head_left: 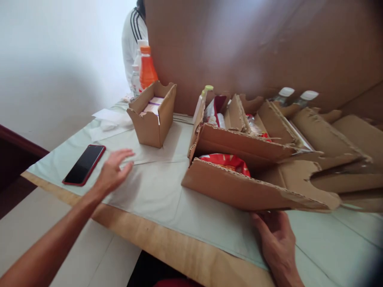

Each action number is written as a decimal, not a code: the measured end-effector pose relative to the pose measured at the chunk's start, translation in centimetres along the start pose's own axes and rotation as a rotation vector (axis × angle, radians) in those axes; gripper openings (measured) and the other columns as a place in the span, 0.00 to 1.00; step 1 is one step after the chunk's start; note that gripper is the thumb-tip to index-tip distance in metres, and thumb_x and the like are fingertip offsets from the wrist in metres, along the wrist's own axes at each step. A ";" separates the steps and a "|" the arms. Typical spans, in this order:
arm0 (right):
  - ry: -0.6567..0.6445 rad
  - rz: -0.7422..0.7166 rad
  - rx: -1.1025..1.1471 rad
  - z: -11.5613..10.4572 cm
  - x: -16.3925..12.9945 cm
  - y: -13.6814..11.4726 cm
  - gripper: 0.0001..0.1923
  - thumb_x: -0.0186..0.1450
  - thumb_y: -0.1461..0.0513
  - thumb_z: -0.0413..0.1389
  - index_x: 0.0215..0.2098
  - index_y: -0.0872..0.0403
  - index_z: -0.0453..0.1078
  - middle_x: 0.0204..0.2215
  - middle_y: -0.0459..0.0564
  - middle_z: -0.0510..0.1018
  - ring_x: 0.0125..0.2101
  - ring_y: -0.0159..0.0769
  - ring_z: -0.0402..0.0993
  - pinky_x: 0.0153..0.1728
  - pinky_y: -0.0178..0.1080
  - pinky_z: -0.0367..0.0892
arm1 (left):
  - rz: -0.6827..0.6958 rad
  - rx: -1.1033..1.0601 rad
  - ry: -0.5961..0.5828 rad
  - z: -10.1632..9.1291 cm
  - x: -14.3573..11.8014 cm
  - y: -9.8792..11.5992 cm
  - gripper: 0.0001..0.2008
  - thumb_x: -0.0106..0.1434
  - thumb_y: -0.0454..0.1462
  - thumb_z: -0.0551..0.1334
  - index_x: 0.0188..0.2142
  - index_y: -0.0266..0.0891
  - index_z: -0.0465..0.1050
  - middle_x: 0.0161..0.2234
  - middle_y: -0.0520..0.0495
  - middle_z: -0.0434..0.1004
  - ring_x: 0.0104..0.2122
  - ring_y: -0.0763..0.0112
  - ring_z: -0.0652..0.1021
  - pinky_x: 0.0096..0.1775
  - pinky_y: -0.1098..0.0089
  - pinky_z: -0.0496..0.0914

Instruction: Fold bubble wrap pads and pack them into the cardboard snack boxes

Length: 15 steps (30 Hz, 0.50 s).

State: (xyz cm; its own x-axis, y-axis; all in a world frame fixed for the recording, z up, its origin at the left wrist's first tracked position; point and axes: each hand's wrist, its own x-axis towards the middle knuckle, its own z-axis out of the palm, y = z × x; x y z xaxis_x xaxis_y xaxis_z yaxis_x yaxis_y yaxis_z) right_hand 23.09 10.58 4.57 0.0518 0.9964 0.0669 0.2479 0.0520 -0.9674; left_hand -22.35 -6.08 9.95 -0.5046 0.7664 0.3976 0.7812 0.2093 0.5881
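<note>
My left hand hovers flat over the pale green table cover, fingers spread, holding nothing, just right of a black phone with a red case. My right hand grips the near lower edge of a large cardboard box that lies tilted open. Inside the box I see a red packet and several small items between cardboard dividers. A small open cardboard box with white and purple contents stands further back.
A big cardboard flap rises behind the boxes. An orange bottle and clear bottles stand at the back, beside a person in a white striped jacket. Two white-capped bottles sit behind the dividers. The wooden table edge runs diagonally near me.
</note>
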 end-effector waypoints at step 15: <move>0.146 0.108 -0.142 -0.4 -0.3 0.3 0.32 0.46 0.48 0.73 0.45 0.51 0.74 0.36 0.53 0.83 0.38 0.51 0.80 0.43 0.51 0.75 | -0.166 0.037 0.250 0.7 19.7 -11.0 0.10 0.64 0.39 0.66 0.39 0.33 0.76 0.57 0.47 0.73 0.68 0.48 0.66 0.71 0.47 0.52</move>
State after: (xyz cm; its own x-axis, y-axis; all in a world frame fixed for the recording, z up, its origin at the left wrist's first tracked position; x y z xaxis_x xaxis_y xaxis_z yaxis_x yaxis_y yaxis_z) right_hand 23.49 10.25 4.39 0.2220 0.9750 0.0096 0.3662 -0.0742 -0.9276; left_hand -40.63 7.16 10.83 -0.6975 0.5475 0.4624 0.6914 0.3446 0.6350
